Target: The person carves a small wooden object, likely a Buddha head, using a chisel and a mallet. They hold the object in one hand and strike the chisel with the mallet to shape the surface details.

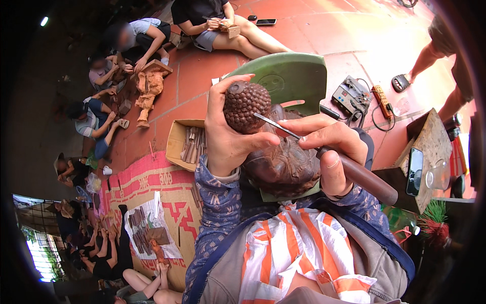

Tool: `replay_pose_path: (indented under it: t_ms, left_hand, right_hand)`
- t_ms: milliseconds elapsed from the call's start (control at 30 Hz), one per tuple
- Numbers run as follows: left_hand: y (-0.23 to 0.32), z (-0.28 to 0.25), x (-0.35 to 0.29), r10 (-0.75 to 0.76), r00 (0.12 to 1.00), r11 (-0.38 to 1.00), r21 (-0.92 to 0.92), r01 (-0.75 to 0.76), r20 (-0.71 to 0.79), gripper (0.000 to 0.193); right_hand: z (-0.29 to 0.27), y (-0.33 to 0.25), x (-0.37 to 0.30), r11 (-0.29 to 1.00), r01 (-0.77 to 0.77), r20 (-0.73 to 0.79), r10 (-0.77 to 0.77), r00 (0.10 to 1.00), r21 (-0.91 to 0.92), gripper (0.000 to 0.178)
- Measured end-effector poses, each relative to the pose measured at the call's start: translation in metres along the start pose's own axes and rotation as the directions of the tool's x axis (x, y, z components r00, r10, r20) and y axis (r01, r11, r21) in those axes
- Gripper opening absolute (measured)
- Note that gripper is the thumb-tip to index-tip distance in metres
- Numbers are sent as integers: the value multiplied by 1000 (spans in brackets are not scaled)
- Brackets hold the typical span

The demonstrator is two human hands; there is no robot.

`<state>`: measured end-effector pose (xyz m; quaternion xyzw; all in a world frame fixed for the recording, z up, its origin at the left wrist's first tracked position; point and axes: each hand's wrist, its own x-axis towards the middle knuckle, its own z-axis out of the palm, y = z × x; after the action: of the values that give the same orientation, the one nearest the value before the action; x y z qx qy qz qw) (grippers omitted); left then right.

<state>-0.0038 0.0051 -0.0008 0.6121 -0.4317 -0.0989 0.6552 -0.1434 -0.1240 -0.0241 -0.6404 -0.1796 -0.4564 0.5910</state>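
A dark brown wooden statue (281, 169) lies in my lap, its round head (249, 104) covered in small knobs. My left hand (223, 134) is wrapped round the head's left side, thumb stretched across beneath it. Between the fingers and thumb of my right hand (331, 147) is a carving chisel (372, 180) with a thin metal blade and a thick dark handle. The blade's tip meets the lower right edge of the knobbed head; whether it presses in I cannot tell. Just beyond the statue stands a green plastic chair (304, 76).
At left, a box (174, 144) holds several carving tools, beside a patterned mat (174, 202) with more tools on paper. To the right are a power unit (350, 96), a power strip (382, 101) and a wooden stand (430, 147) bearing a phone (414, 172). Several people sit around, some holding carvings.
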Motion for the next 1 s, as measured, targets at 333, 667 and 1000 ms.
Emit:
replay_pose_path:
  t_ms: [333, 667, 1000]
  left_hand:
    - [-2, 1, 0, 11, 1000, 999, -31, -11, -4, 100]
    - [3, -4, -14, 586, 790, 782, 380, -494, -179, 88]
    - [42, 21, -77, 479, 878, 572, 758, -313, 2, 20]
  right_hand:
    - [13, 1, 5, 989, 96, -21, -99, 995, -114, 23]
    - [-1, -2, -1, 982, 191, -207, -184, 961, 15, 31]
    - [-12, -34, 4, 866, -456, 185, 423, 887, 207, 21]
